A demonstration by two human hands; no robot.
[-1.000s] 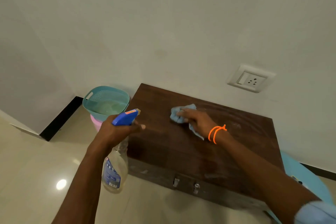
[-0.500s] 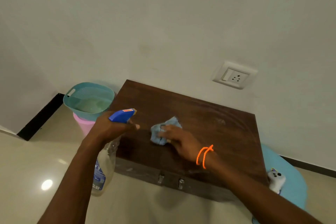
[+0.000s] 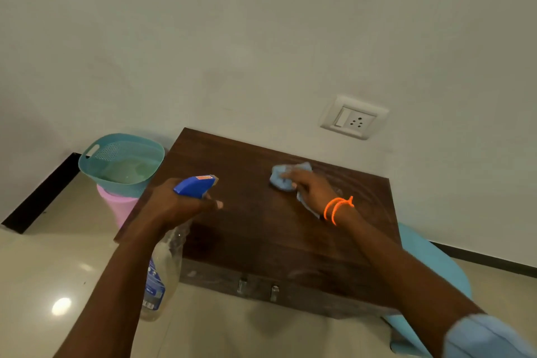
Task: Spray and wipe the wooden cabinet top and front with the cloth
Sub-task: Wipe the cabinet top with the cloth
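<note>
A teal basket (image 3: 122, 164) sits on a pink bin (image 3: 117, 206) at left. My left hand (image 3: 174, 206) grips the spray bottle (image 3: 162, 273), its blue label unreadable. On the wooden cabinet (image 3: 261, 229) top, my right hand (image 3: 312, 189) presses the blue cloth (image 3: 280, 180), fingers curled over it.

Dark wood cabinet top (image 3: 261, 229) — soft cloth (image 3: 283, 179), glossy floor (image 3: 43, 279)
</note>
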